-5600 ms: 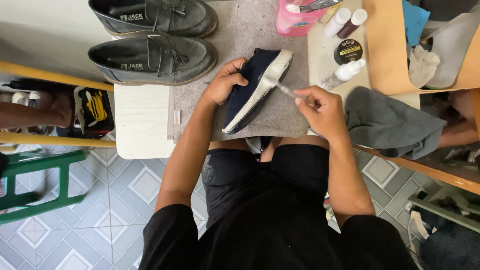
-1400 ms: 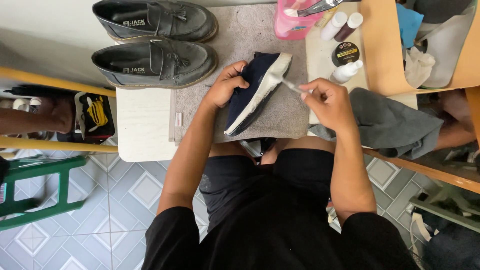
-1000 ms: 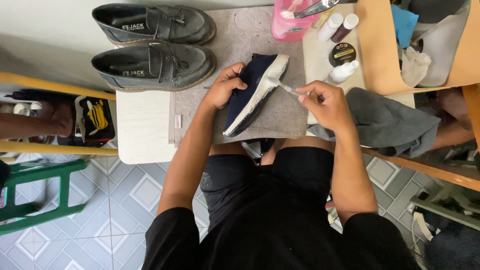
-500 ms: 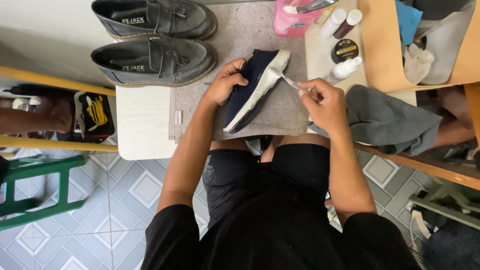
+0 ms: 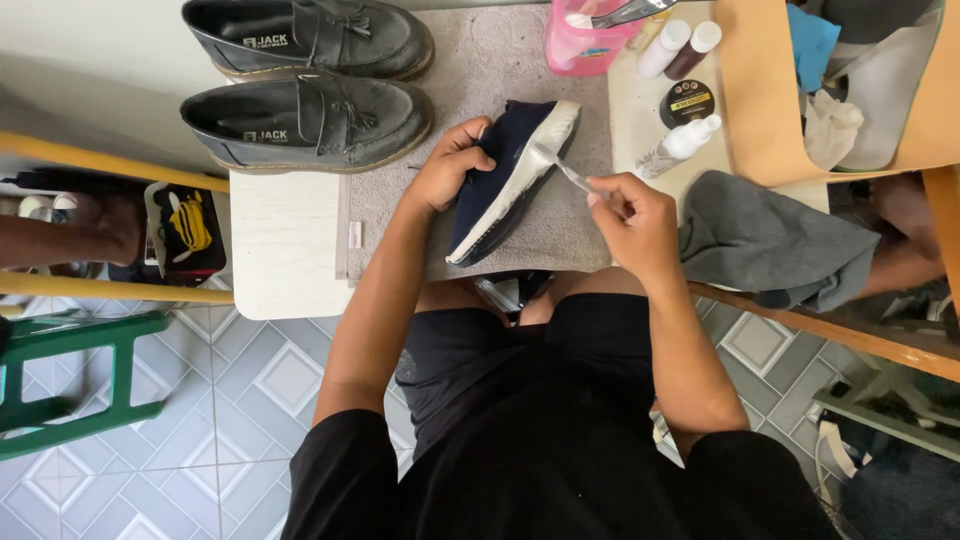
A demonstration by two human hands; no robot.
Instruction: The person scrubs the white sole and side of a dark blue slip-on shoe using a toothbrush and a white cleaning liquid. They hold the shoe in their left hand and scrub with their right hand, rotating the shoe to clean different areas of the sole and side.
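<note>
Head view only, so one pass. We see the left hand [image 5: 452, 168] clamped round the heel end of a dark navy shoe [image 5: 497, 175], tipped on its side w/ white sole [image 5: 520, 190] facing right; shoe lies on a grey mat [image 5: 470, 60] on the tabletop, centre. Right hand [image 5: 628, 222] pinches a small brush [image 5: 566, 174], head touching the sole edge nr the toe. Our judgement: keep left grip firm so the shoe doesn't roll, short light strokes along the sole rim, bristles off the navy upper.

Containers, far side: pink tub [image 5: 583, 42] w/ a tool handle sticking out, contents otherwise unclear. Two upright bottles [image 5: 664, 48], one white cap, one dark. Round black tin [image 5: 687, 102], lid on. Small clear spray bottle [image 5: 678, 146] lying nr the tin. Tan tray [image 5: 760, 110] far right holds blue and pale cloths.

Also: grey rag [image 5: 770, 240] right of the hand; pair of black loafers [image 5: 305, 75] far left.
</note>
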